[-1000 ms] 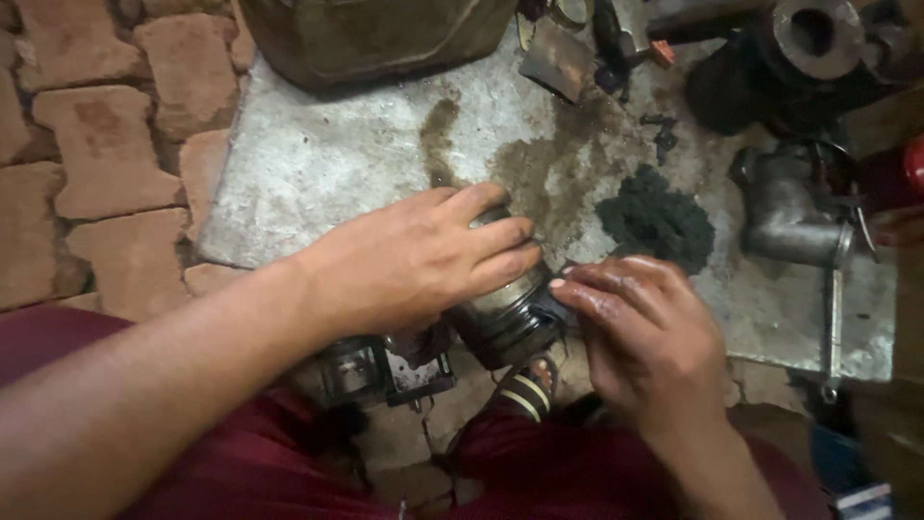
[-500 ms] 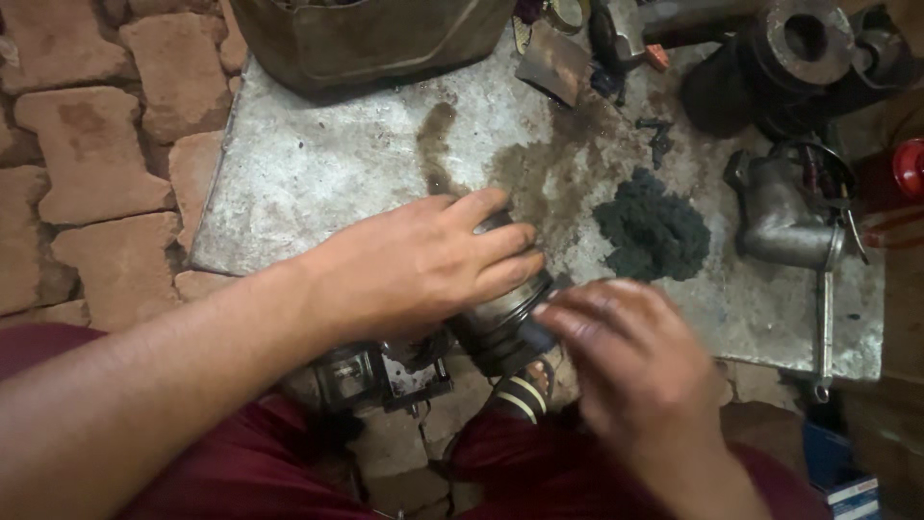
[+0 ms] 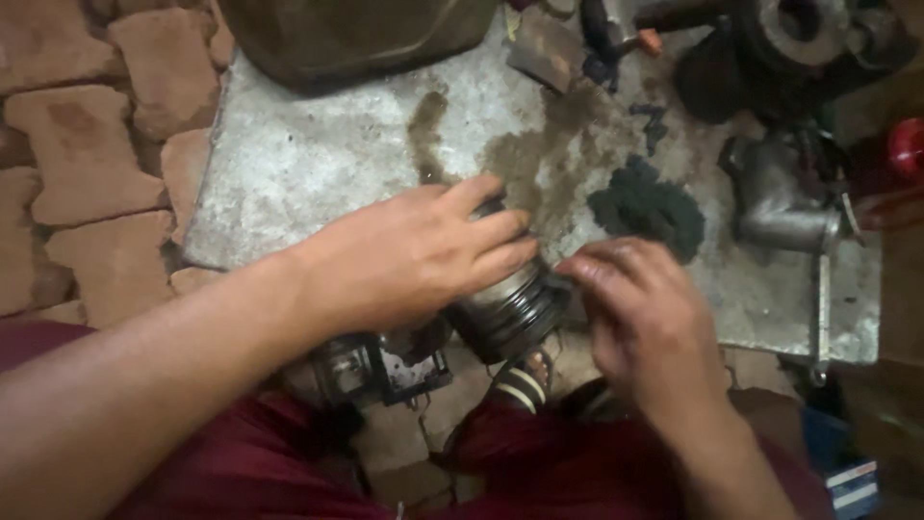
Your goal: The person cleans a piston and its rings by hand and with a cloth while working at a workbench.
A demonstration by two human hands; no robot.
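Observation:
My left hand point(image 3: 414, 252) wraps over a greasy cylindrical metal piston point(image 3: 510, 310) with ring grooves, holding it at the near edge of a stained metal plate point(image 3: 318, 164). My right hand point(image 3: 640, 323) is at the piston's grooved end, fingers curled with the tips touching its rim. A dark metal part point(image 3: 380, 366) attached below the piston hangs between my knees. Whether my right fingers pinch anything small is hidden.
A dark rag point(image 3: 647, 204) lies on the plate beyond my right hand. A grey pipe elbow point(image 3: 775, 197) and a wrench point(image 3: 823, 308) lie at right. An olive metal can point(image 3: 356, 34) stands at the back. Engine parts point(image 3: 789, 43) sit top right; brick paving point(image 3: 87, 173) at left.
My right hand has shifted slightly around the piston's end, fingers working along its rim. My left hand keeps its hold.

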